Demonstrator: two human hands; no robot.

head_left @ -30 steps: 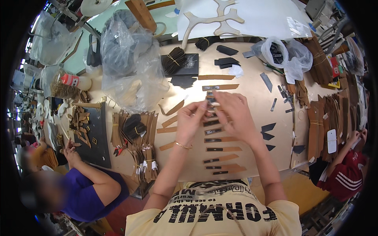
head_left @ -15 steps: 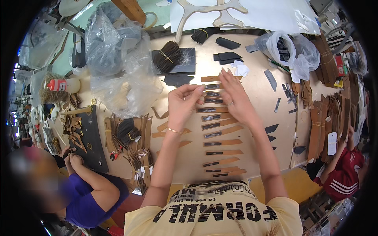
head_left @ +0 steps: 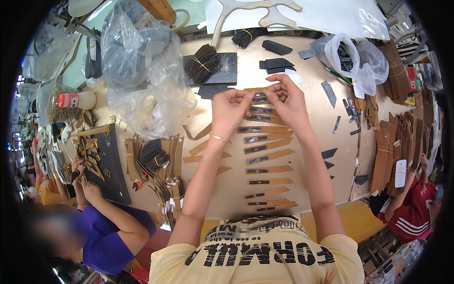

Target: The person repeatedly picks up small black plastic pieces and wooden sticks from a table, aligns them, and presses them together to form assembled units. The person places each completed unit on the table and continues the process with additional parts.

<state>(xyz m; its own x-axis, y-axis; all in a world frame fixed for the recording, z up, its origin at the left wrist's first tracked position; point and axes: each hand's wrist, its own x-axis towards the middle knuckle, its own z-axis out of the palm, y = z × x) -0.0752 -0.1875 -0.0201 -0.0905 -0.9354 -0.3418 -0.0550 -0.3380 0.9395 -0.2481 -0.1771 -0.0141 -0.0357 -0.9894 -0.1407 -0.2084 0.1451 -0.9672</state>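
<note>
A column of tan leather strips (head_left: 271, 170), each with a short black shiny piece on its left end, runs down the middle of the table. At its far end my left hand (head_left: 231, 111) and my right hand (head_left: 287, 103) face each other. Between their fingertips is a small dark strip (head_left: 259, 95), pinched at its left end by my left thumb and forefinger and at its right by my right fingers. My other right fingers are raised and bent. Part of the far leather strips is hidden under my hands.
Clear plastic bags (head_left: 142, 75) lie at the left back, beside a bundle of dark strips (head_left: 202, 65) on a black slab. An open plastic bag (head_left: 341, 59) stands at right. Black offcuts (head_left: 329, 154) lie beside my right forearm. A person in purple (head_left: 106, 236) works at left, another in red (head_left: 411, 206) at right.
My right hand has gone from lying flat with fingers stretched over the far strips to pinching the small dark strip. My left hand has shifted slightly right and stays pinched.
</note>
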